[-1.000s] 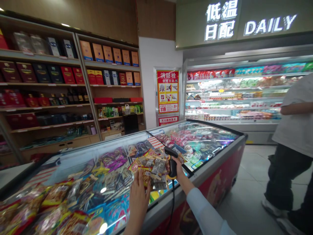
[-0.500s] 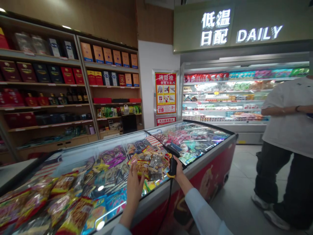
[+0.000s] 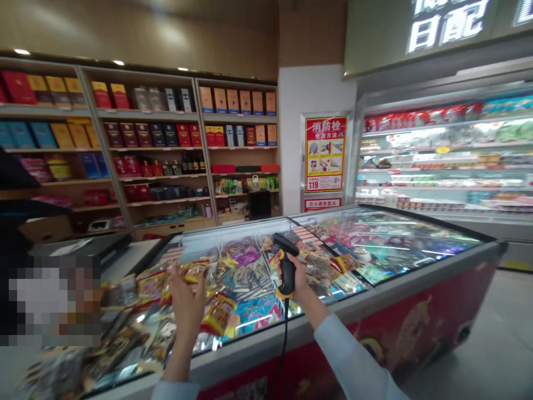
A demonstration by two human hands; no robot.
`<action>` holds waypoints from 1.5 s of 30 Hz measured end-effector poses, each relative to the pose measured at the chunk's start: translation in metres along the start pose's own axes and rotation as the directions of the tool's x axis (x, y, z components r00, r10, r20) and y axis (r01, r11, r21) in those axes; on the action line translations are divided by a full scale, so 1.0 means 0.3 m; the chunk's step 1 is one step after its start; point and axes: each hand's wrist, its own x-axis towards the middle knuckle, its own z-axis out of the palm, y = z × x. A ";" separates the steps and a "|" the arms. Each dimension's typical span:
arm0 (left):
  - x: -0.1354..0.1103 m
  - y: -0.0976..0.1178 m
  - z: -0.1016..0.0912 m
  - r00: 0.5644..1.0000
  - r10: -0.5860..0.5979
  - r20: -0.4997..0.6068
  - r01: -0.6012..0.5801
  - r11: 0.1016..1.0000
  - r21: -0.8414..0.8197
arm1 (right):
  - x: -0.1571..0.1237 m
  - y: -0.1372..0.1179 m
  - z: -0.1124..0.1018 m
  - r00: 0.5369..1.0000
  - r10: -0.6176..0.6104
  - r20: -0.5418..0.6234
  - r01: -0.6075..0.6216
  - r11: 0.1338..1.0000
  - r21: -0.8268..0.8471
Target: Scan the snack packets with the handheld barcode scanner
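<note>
My right hand (image 3: 300, 280) grips a black and yellow barcode scanner (image 3: 286, 265) by its handle, held upright above the glass top of the chest freezer (image 3: 375, 280). Its cable hangs down in front of the red freezer wall. My left hand (image 3: 186, 297) is raised over the snack packets (image 3: 233, 289) heaped on the freezer's left half. Its fingers close on the edge of a yellow and red packet (image 3: 192, 272). Both sleeves are light blue.
Wooden shelves (image 3: 166, 161) with boxed goods and bottles line the back wall. An open refrigerated case (image 3: 441, 161) runs along the right. A red fire-hydrant notice (image 3: 325, 154) hangs between them. Another person, blurred, stands at the left edge (image 3: 25, 266). Tiled floor lies to the right.
The view has swung left, and the person in the white shirt has left the frame. My left hand moved left along the packets and took hold of one. The scanner stays in my right hand.
</note>
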 end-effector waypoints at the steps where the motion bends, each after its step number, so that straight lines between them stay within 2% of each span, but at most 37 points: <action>1: 0.007 -0.036 -0.033 1.000 -0.006 -0.020 0.007 0.999 0.037 | 0.007 0.047 0.028 1.000 0.021 0.015 -0.021 1.000 -0.011; 6: 0.016 -0.202 -0.137 0.997 -0.054 -0.048 0.062 0.981 0.182 | 0.038 0.258 0.126 0.984 0.175 0.041 -0.173 0.984 -0.042; 9: 0.022 -0.291 -0.150 0.998 -0.064 -0.029 0.070 0.955 0.289 | 0.056 0.342 0.149 0.974 0.225 0.036 -0.223 0.974 -0.037; 12: 0.038 -0.367 -0.134 0.997 -0.076 -0.011 0.074 0.922 0.380 | 0.078 0.395 0.148 0.953 0.302 0.035 -0.298 0.950 -0.093; 14: 0.046 -0.405 -0.116 0.999 -0.045 0.020 0.032 0.905 0.424 | 0.092 0.418 0.139 0.942 0.336 0.024 -0.331 0.935 -0.126; 17: 0.044 -0.444 -0.092 0.990 0.015 0.141 -0.079 0.885 0.459 | 0.102 0.439 0.124 0.945 0.325 0.022 -0.321 0.941 -0.112; 19: 0.036 -0.457 -0.083 0.977 0.016 0.215 -0.118 0.873 0.473 | 0.099 0.448 0.117 0.950 0.311 0.035 -0.307 0.947 -0.089; 25: 0.026 -0.462 -0.074 0.955 -0.019 0.296 -0.129 0.873 0.471 | 0.082 0.454 0.115 0.907 0.413 0.084 -0.399 0.906 -0.139; 31: 0.014 -0.498 -0.051 0.935 -0.052 0.350 -0.137 0.859 0.494 | 0.072 0.438 0.131 0.909 0.406 0.088 -0.390 0.907 -0.162; 33: 0.013 -0.503 -0.053 0.946 -0.064 0.318 -0.094 0.884 0.458 | 0.070 0.436 0.134 0.908 0.411 0.088 -0.389 0.901 -0.191; 36: 0.021 -0.488 -0.071 0.967 -0.124 0.222 0.040 0.936 0.349 | 0.068 0.436 0.136 0.897 0.434 0.082 -0.407 0.884 -0.230; 38: 0.029 -0.468 -0.086 0.976 -0.180 0.123 0.150 0.963 0.224 | 0.067 0.437 0.135 0.893 0.440 0.094 -0.409 0.881 -0.239; 40: 0.037 -0.446 -0.097 0.967 -0.250 0.055 0.250 0.968 0.011 | 0.067 0.439 0.131 0.892 0.438 0.112 -0.404 0.884 -0.236; 43: 0.044 -0.421 -0.102 0.928 -0.365 0.077 0.368 0.858 -0.359 | 0.066 0.440 0.124 0.889 0.430 0.157 -0.394 0.894 -0.213; 45: 0.047 -0.410 -0.101 0.909 -0.405 0.100 0.399 0.776 -0.489 | 0.064 0.439 0.120 0.882 0.430 0.193 -0.388 0.895 -0.220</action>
